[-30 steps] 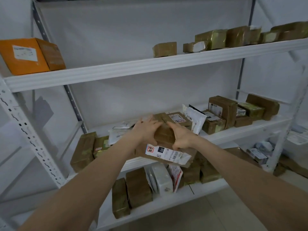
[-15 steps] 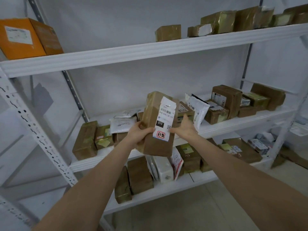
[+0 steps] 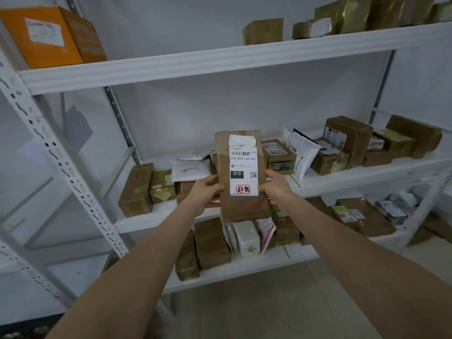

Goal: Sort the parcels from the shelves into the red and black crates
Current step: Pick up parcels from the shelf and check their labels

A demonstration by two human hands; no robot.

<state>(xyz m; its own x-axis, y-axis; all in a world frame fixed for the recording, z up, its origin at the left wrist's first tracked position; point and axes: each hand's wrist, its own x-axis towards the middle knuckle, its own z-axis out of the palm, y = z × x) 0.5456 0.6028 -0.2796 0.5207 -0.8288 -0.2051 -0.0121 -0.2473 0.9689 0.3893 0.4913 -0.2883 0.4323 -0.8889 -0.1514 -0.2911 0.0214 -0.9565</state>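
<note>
Upright, brown parcel (image 3: 241, 177) gripped by left hand (image 3: 206, 192), right hand (image 3: 275, 187).

Centre frame: a brown paper parcel (image 3: 241, 206) bears a white label (image 3: 243, 172) printed with black barcode stripes, a black block reading 010 in white, a small black QR square and a red-bordered stamp with black characters. A thin blue line edges the label's bottom. Upper left: an orange box (image 3: 41, 37) with a white sticker. The shelving (image 3: 195, 67) is white, its left upright (image 3: 49, 148) patterned with dark slots. Upper right: glossy olive-gold taped parcels (image 3: 347, 15). Right of centre: a white pouch (image 3: 304, 152). Bottom: a pale beige floor (image 3: 269, 302).
</note>
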